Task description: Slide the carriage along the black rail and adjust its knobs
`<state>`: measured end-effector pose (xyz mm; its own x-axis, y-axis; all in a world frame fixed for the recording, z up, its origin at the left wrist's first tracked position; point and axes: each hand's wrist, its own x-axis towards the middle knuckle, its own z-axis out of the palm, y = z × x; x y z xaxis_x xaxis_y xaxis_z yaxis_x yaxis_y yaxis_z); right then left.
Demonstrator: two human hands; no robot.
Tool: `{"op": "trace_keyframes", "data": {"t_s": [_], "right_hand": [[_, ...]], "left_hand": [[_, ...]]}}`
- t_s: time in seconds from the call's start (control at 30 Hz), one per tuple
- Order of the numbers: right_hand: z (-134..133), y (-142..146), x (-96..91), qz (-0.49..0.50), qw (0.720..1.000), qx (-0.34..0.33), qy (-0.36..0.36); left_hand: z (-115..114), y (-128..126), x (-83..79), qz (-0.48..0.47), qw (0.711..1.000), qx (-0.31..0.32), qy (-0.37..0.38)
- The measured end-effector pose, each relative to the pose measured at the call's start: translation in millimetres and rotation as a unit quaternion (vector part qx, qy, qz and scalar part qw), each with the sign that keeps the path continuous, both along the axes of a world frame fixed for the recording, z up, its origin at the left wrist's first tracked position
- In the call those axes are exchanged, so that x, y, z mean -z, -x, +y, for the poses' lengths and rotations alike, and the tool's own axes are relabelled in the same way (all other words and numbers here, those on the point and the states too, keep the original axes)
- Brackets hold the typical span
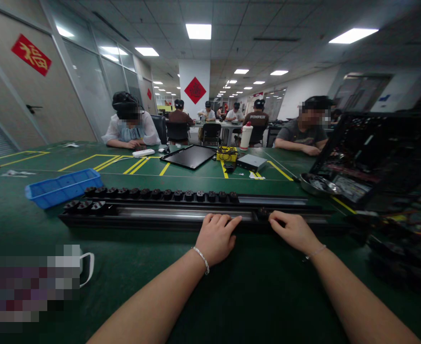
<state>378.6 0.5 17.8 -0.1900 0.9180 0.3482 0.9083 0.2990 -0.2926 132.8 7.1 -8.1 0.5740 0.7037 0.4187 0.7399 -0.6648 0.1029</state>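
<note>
My left hand (217, 236) lies over the near edge of a long black power track (153, 222), fingers stretched out and holding nothing. Further right, my right hand (292, 231) is closed in a pinch at the right side of a small black socket module (263, 213) sitting in the track's groove. Its fingertips partly hide the contact. At the track's left end sit a few more black socket modules (85, 205). Behind runs a second black track (275, 200), with a row of similar modules (178, 195) along most of its length.
A blue plastic bin (65, 185) stands left of the tracks. To the right are a metal bowl (320, 185) and a dark open chassis with wires (385, 157). Across the table lie a black panel (191, 156) and a grey box (251, 163). Two people sit opposite.
</note>
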Motion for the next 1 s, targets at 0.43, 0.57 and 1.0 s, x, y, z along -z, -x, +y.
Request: {"op": "trace_keyframes", "data": {"t_s": [0.43, 0.57, 1.0], "right_hand": [[0.0, -9.1, -0.4, 0.006, 0.999, -0.001, 0.035], [0.4, -7.8, -0.4, 0.012, 0.999, 0.004, 0.040], [1.4, -9.0, 1.6, 0.002, 1.000, 0.009, 0.017]], "left_hand": [[0.1, -0.2, 0.3, -0.005, 1.000, 0.001, 0.006], [-0.1, -0.2, -0.1, -0.004, 1.000, -0.001, 0.003], [0.8, 0.3, 0.8, 0.000, 1.000, 0.004, -0.001]]}}
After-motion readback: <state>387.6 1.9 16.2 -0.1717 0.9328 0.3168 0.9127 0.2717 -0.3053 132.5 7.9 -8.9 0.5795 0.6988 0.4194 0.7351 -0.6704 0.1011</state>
